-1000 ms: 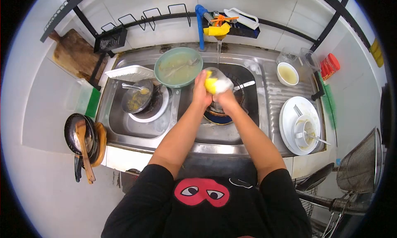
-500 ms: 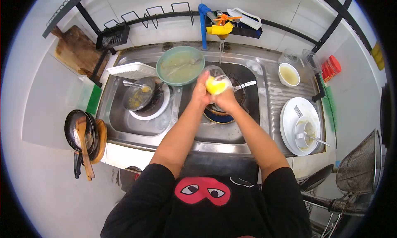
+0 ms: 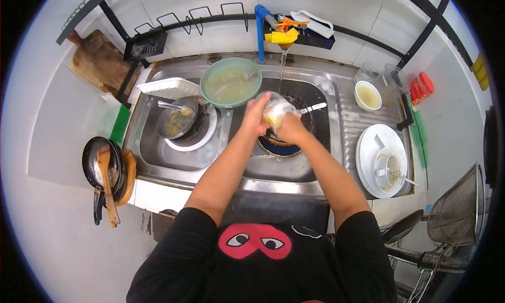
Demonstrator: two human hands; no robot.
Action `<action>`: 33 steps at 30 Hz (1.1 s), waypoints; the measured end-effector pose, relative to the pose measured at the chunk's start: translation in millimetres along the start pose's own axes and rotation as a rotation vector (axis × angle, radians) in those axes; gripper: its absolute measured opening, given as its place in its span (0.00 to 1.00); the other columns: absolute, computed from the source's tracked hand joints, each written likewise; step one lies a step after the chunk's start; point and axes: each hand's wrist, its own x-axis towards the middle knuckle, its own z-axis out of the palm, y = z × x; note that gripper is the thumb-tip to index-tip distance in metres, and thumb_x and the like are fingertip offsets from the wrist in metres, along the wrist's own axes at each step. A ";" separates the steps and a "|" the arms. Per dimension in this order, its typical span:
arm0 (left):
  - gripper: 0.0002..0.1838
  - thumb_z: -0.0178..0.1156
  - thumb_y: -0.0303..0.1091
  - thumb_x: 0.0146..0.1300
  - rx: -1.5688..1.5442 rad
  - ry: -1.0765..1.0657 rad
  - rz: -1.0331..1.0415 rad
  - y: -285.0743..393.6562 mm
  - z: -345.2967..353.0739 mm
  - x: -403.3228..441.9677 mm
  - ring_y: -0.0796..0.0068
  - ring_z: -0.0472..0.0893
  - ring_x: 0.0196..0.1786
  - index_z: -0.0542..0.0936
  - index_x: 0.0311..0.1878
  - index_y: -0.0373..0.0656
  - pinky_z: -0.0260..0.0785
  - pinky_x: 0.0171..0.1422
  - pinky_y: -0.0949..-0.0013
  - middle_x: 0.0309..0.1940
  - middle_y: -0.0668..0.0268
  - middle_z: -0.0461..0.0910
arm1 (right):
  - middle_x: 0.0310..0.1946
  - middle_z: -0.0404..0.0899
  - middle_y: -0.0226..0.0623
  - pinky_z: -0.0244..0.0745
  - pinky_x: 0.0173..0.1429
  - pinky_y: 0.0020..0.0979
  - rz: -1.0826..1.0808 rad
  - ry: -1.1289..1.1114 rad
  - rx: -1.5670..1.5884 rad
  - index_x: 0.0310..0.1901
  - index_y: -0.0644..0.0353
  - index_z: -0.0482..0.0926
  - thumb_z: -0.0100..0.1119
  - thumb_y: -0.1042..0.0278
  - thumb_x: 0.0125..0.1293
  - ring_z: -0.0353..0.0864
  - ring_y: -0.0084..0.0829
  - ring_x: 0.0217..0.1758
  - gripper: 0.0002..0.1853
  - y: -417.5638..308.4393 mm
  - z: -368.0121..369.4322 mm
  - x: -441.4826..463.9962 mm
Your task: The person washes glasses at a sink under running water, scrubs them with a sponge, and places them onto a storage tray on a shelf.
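Note:
Over the right sink basin, my left hand (image 3: 256, 116) is wrapped round the side of a clear glass (image 3: 273, 100) smeared with white foam. My right hand (image 3: 291, 128) is closed at the glass's near end, its fingertips partly hidden. A bit of yellow sponge (image 3: 271, 119) shows through the foam between the hands. Behind them, water runs from the tap (image 3: 284, 46). Below the hands, a dark blue-rimmed plate (image 3: 281, 149) and a wire rack (image 3: 302, 107) lie in the basin, with a white handle (image 3: 313, 109) sticking out to the right.
A green bowl (image 3: 231, 99) of cloudy water straddles the sink divider. The left basin holds a pan (image 3: 176, 125) on a white bowl (image 3: 211, 128). On the right drainboard stand stacked white plates (image 3: 366, 166), a mug (image 3: 382, 171) and a small bowl (image 3: 367, 95). Pans (image 3: 93, 163) hang at left.
The glass has turned in my hands, and the yellow sponge is now mostly covered by foam and fingers. Both hands stay over the right basin.

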 end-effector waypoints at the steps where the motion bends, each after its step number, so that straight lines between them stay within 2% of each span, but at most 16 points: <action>1: 0.26 0.60 0.51 0.57 0.055 0.049 -0.046 4.6 -1.6 -11.3 0.59 0.76 0.51 0.69 0.54 0.48 0.70 0.47 0.40 0.47 0.58 0.75 | 0.41 0.79 0.49 0.69 0.54 0.39 0.158 -0.165 0.235 0.47 0.61 0.76 0.63 0.66 0.44 0.77 0.46 0.48 0.24 -32.4 -52.9 -8.5; 4: 0.29 0.55 0.57 0.58 0.125 -0.368 -0.294 5.4 -34.7 -18.9 0.57 0.76 0.51 0.68 0.57 0.48 0.72 0.46 0.41 0.50 0.57 0.74 | 0.37 0.81 0.39 0.72 0.48 0.31 -0.054 -0.208 0.726 0.40 0.62 0.78 0.67 0.69 0.39 0.79 0.31 0.40 0.21 0.5 -59.9 -0.8; 5: 0.32 0.51 0.60 0.59 0.144 -0.449 -0.279 2.4 -37.5 -26.2 0.54 0.77 0.50 0.67 0.59 0.48 0.73 0.44 0.43 0.52 0.55 0.74 | 0.36 0.81 0.32 0.72 0.50 0.28 -0.022 -0.246 0.751 0.40 0.63 0.79 0.65 0.75 0.42 0.78 0.23 0.40 0.19 -4.9 -76.2 -1.9; 8: 0.33 0.52 0.59 0.58 0.155 -0.675 -0.349 0.8 -42.0 -36.2 0.54 0.77 0.51 0.66 0.60 0.47 0.75 0.43 0.45 0.52 0.56 0.74 | 0.29 0.81 0.37 0.75 0.36 0.26 0.282 -0.148 0.802 0.35 0.67 0.79 0.64 0.68 0.50 0.79 0.24 0.29 0.13 -10.6 -83.3 7.2; 9: 0.34 0.54 0.58 0.57 0.112 -0.624 -0.365 -4.4 -41.3 -39.2 0.52 0.76 0.52 0.65 0.61 0.45 0.75 0.44 0.45 0.53 0.55 0.73 | 0.28 0.81 0.39 0.74 0.31 0.27 0.321 -0.100 0.903 0.34 0.68 0.79 0.64 0.64 0.52 0.79 0.25 0.26 0.14 -23.8 -90.4 6.0; 12: 0.36 0.57 0.56 0.55 -0.057 -0.818 -0.424 -19.9 -33.4 -42.0 0.51 0.76 0.52 0.64 0.62 0.45 0.73 0.46 0.43 0.54 0.55 0.72 | 0.24 0.80 0.37 0.72 0.30 0.28 0.405 0.088 0.860 0.31 0.66 0.80 0.67 0.58 0.50 0.78 0.26 0.26 0.17 -15.5 -69.7 20.8; 16: 0.36 0.60 0.54 0.53 -0.187 -0.628 -0.391 -30.2 -24.3 -54.7 0.51 0.74 0.53 0.63 0.63 0.50 0.70 0.51 0.39 0.56 0.56 0.71 | 0.35 0.80 0.47 0.74 0.44 0.33 0.458 0.467 0.687 0.40 0.70 0.74 0.66 0.60 0.52 0.81 0.37 0.38 0.22 13.0 -33.8 36.9; 17: 0.36 0.60 0.55 0.53 -0.179 -0.577 -0.355 -32.8 -23.1 -57.5 0.51 0.74 0.54 0.63 0.62 0.50 0.69 0.51 0.39 0.56 0.57 0.71 | 0.44 0.77 0.48 0.70 0.52 0.33 0.461 0.498 0.700 0.47 0.67 0.72 0.63 0.68 0.53 0.78 0.39 0.48 0.20 15.3 -28.8 36.5; 20: 0.35 0.59 0.55 0.53 -0.174 -0.449 -0.259 -32.4 -20.7 -56.3 0.53 0.73 0.55 0.64 0.61 0.51 0.68 0.52 0.40 0.55 0.58 0.71 | 0.48 0.76 0.42 0.68 0.55 0.31 0.253 0.687 0.646 0.51 0.60 0.73 0.58 0.77 0.52 0.75 0.37 0.53 0.21 -2.4 -30.9 12.1; 21: 0.34 0.59 0.55 0.53 -0.187 -0.423 -0.238 -29.8 -21.9 -52.0 0.54 0.73 0.55 0.64 0.61 0.52 0.68 0.52 0.40 0.55 0.59 0.71 | 0.49 0.76 0.39 0.66 0.59 0.30 0.158 0.752 0.707 0.50 0.55 0.74 0.53 0.84 0.51 0.74 0.37 0.55 0.23 -12.3 -29.8 4.1; 22: 0.32 0.58 0.54 0.54 -0.202 -0.396 -0.217 -27.8 -24.1 -46.5 0.54 0.73 0.56 0.65 0.60 0.52 0.69 0.52 0.41 0.55 0.59 0.71 | 0.54 0.72 0.41 0.59 0.64 0.30 0.183 0.571 0.897 0.52 0.63 0.72 0.48 0.86 0.53 0.69 0.33 0.60 0.22 -19.5 -29.2 -5.2; 23: 0.28 0.57 0.50 0.56 -0.196 -0.439 -0.195 -23.9 -26.6 -39.8 0.58 0.73 0.56 0.66 0.59 0.54 0.69 0.55 0.47 0.54 0.60 0.72 | 0.54 0.73 0.44 0.60 0.64 0.30 0.135 0.538 0.742 0.49 0.64 0.75 0.45 0.87 0.52 0.69 0.35 0.60 0.21 -39.9 -38.0 -21.2; 26: 0.27 0.55 0.47 0.57 0.033 -0.268 0.207 -33.5 -21.1 -41.2 0.60 0.73 0.56 0.65 0.60 0.51 0.68 0.58 0.52 0.54 0.60 0.72 | 0.55 0.72 0.46 0.61 0.64 0.41 -0.304 0.645 0.178 0.45 0.56 0.78 0.62 0.71 0.48 0.68 0.48 0.60 0.18 -61.4 -39.3 -41.9; 28: 0.28 0.54 0.41 0.58 -0.091 -0.407 0.102 -38.8 -31.0 -32.8 0.62 0.73 0.56 0.61 0.62 0.52 0.66 0.60 0.54 0.55 0.61 0.70 | 0.56 0.71 0.46 0.61 0.64 0.36 -0.351 0.637 0.116 0.44 0.56 0.79 0.64 0.71 0.47 0.69 0.45 0.60 0.19 -63.6 -46.7 -40.0; 31: 0.31 0.53 0.36 0.59 -0.326 -0.478 -0.095 -30.7 -25.1 -30.6 0.61 0.71 0.58 0.54 0.65 0.56 0.65 0.61 0.53 0.56 0.63 0.67 | 0.55 0.72 0.43 0.63 0.60 0.26 0.025 0.576 0.785 0.45 0.58 0.77 0.59 0.76 0.51 0.72 0.34 0.57 0.17 -38.8 -42.9 -19.6; 33: 0.34 0.55 0.36 0.58 -0.265 -0.356 0.114 -22.7 -4.8 -28.7 0.59 0.70 0.58 0.51 0.66 0.54 0.64 0.61 0.54 0.57 0.61 0.66 | 0.51 0.74 0.40 0.65 0.59 0.28 0.129 0.686 1.042 0.45 0.60 0.76 0.58 0.77 0.53 0.73 0.32 0.54 0.15 -31.6 -30.5 -13.4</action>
